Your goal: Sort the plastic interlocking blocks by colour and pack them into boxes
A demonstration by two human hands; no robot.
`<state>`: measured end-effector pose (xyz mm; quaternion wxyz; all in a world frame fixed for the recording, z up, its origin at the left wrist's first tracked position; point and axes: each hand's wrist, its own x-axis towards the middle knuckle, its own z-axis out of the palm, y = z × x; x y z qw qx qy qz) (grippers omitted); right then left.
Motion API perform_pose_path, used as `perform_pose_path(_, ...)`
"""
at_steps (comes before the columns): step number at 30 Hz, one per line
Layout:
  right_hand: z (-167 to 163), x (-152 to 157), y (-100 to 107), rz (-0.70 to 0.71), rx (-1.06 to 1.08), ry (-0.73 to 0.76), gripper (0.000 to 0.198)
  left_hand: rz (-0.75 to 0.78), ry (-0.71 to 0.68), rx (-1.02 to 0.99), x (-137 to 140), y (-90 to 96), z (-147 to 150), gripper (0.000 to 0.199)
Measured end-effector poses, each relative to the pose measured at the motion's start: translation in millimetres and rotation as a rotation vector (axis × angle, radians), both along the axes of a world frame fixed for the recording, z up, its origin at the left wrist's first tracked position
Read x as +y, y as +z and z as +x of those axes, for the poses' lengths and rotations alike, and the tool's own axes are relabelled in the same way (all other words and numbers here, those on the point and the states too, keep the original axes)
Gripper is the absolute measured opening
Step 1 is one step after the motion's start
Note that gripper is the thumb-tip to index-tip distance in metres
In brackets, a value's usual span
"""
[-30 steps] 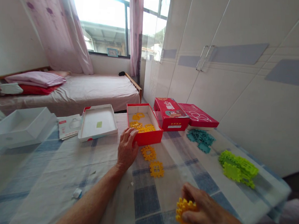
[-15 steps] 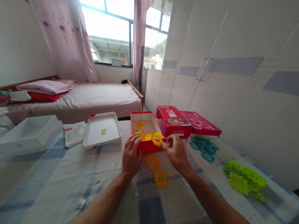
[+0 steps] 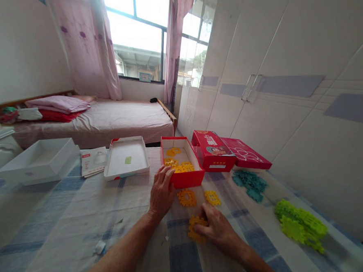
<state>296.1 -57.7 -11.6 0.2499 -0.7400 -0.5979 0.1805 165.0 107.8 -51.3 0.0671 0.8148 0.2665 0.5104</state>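
At the front left corner of an open red box (image 3: 188, 180), my left hand (image 3: 162, 194) has its fingers curled over the rim. Yellow interlocking plastic tiles (image 3: 184, 167) are heaped inside the box. Closer to me, my right hand (image 3: 217, 228) pinches the edge of an orange square tile (image 3: 195, 231) on the tablecloth; fingers cover part of it. Between that tile and the box lies an orange tile with a round opening (image 3: 186, 197). A yellow tile with a windowed centre (image 3: 212, 198) lies to its right.
Teal tiles (image 3: 249, 183) and bright green tiles (image 3: 300, 225) are piled at the right. Behind them stand a closed red box (image 3: 213, 151) and a flat red lid (image 3: 249, 153). A white lid (image 3: 127, 157), booklets (image 3: 93, 161) and a white box (image 3: 41, 160) sit at the left.
My right hand has left the box rim and come toward me onto the orange tile. The yellow tile it held at the rim now lies on the cloth. My left hand stays at the box.
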Motion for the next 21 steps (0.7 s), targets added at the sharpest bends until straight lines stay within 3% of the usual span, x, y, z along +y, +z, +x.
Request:
perform_pose_path(3, 21.6, 7.9, 12.0, 0.012, 0.092, -0.06, 0.009, 0.003, -0.004, -0.009, 0.1, 0.5, -0.2, 0.041)
perform_pose_path(5, 41.0, 15.6, 12.5, 0.013, 0.054, -0.151, 0.018, 0.003, -0.008, -0.008, 0.6, 0.5, -0.6, 0.042)
perform_pose_path(8, 66.0, 24.3, 1.7, -0.029, -0.049, -0.203, 0.034, -0.003, -0.008, 0.008, 1.9, -0.8, -0.7, 0.043)
perform_pose_path(14, 80.5, 26.0, -13.2, -0.043, -0.126, -0.221, 0.036, 0.003, 0.002, -0.004, 2.2, -3.0, 0.8, 0.042)
perform_pose_path(17, 67.8, 26.4, -3.0, -0.024, 0.167, -0.216, 0.039, 0.001, 0.006, -0.002, 1.8, -1.8, 0.3, 0.041)
perform_pose_path(21, 31.2, 38.8, 10.6, 0.038, 0.618, 0.006, 0.046, -0.004, -0.002, -0.002, 2.0, -0.7, -0.3, 0.041)
